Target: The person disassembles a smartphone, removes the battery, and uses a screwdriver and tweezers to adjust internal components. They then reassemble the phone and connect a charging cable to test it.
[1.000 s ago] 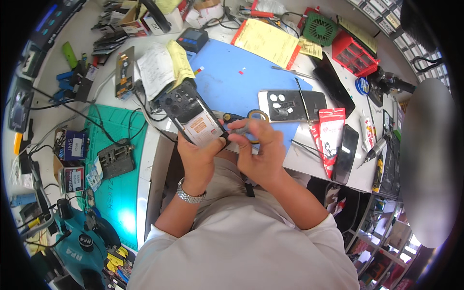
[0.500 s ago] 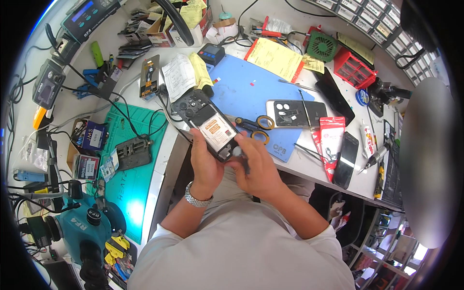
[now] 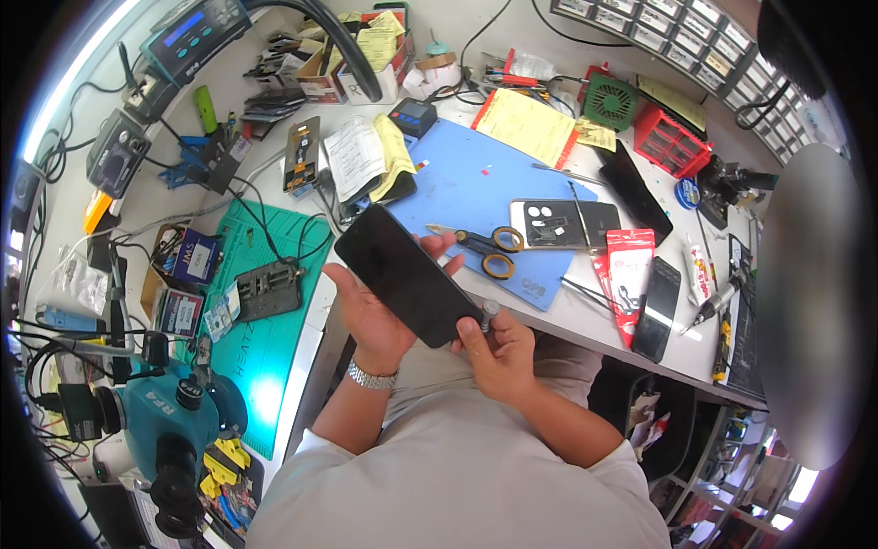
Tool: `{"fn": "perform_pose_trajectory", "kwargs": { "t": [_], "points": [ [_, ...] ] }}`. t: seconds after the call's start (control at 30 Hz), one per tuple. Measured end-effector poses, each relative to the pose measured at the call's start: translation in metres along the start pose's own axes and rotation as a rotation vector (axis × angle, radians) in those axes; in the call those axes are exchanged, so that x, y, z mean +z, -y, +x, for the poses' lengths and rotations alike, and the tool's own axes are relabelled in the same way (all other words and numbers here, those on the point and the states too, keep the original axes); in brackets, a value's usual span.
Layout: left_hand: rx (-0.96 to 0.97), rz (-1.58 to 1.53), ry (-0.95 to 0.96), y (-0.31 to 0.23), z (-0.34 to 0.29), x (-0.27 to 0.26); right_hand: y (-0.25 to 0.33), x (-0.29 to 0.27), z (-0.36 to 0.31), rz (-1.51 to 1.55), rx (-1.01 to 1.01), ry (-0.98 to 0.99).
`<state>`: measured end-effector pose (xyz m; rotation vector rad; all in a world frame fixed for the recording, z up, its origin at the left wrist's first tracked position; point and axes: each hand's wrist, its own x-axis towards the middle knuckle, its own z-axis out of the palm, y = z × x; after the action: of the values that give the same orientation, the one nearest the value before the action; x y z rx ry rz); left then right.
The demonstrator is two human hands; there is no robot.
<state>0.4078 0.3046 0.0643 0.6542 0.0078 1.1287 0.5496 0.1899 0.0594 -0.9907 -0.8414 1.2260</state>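
Observation:
A smartphone [image 3: 407, 274] lies tilted across my hands with its dark screen facing up. My left hand [image 3: 370, 320] cradles it from below, thumb off its left edge and fingertips showing beyond its right edge. With thumb and fingers, my right hand [image 3: 498, 357] grips the phone's lower right corner. A small silver cylinder [image 3: 490, 309] sticks out by the right fingers; its kind is unclear. Scissors with black and yellow handles [image 3: 494, 252] rest on the blue mat [image 3: 448, 174] just beyond the phone. A phone back cover [image 3: 594, 222] with a thin tool across it lies farther right.
A green mat [image 3: 265, 348] with a metal holder [image 3: 268, 291] lies to the left, near a teal microscope [image 3: 169, 416]. Papers [image 3: 357, 157] and a phone part [image 3: 302, 156] are behind. On the right are a red packet [image 3: 631, 274], another phone [image 3: 657, 311] and a screwdriver [image 3: 718, 300].
The phone has been turned over: its opened back with the battery faced up before, and now its screen does. My right hand has shifted down to its lower corner.

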Motion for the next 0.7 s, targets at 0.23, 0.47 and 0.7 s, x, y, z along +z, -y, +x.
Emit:
{"fn": "perform_pose_trajectory", "kwargs": {
  "t": [0.23,0.47,0.7],
  "points": [
    [-0.153,-0.263,-0.222,-0.001,-0.009,0.015,-0.011,-0.002,-0.018,0.114,0.014,0.095],
    [-0.191,-0.253,-0.212,0.009,-0.01,0.008,-0.019,-0.011,-0.021,0.184,0.106,0.085],
    [-0.192,-0.218,-0.285,0.01,-0.015,0.004,-0.027,-0.018,-0.018,0.169,0.168,0.115]
  ]
}}
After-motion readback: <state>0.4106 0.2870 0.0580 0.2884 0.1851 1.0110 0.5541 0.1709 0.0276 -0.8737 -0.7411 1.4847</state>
